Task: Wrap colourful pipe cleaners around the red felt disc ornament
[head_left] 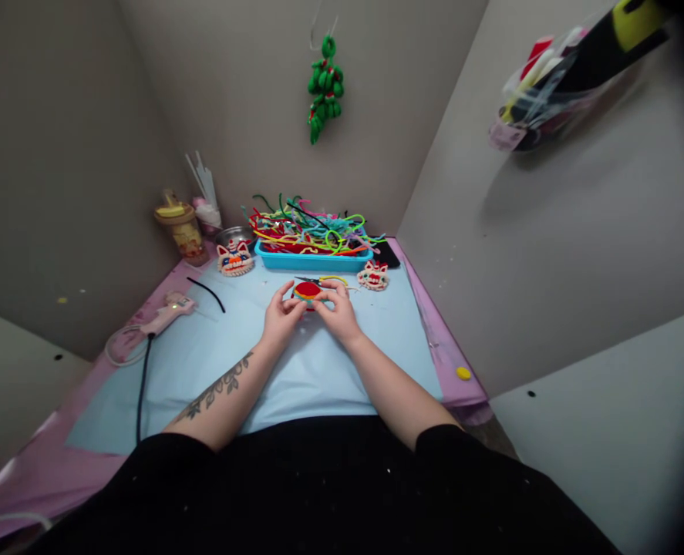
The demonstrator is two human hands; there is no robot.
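Note:
Both hands meet at the middle of the light blue mat (214, 362). My left hand (280, 316) and my right hand (335, 310) pinch a small round red pipe-cleaner piece (306, 290) with coloured edging, holding it between the fingertips just above the mat. A yellow pipe cleaner end (335, 279) trails off beside it. Behind the hands stands a blue tray (312, 260) heaped with several coloured pipe cleaners.
Two finished lion-face pieces lie on either side of the tray (235, 258) (373, 275). A pink glue gun (165, 312) with a black cord and a black pipe cleaner (206, 293) rest at the left. A cup (183, 227) stands at the back left. Green ornament (325, 85) hangs on the wall.

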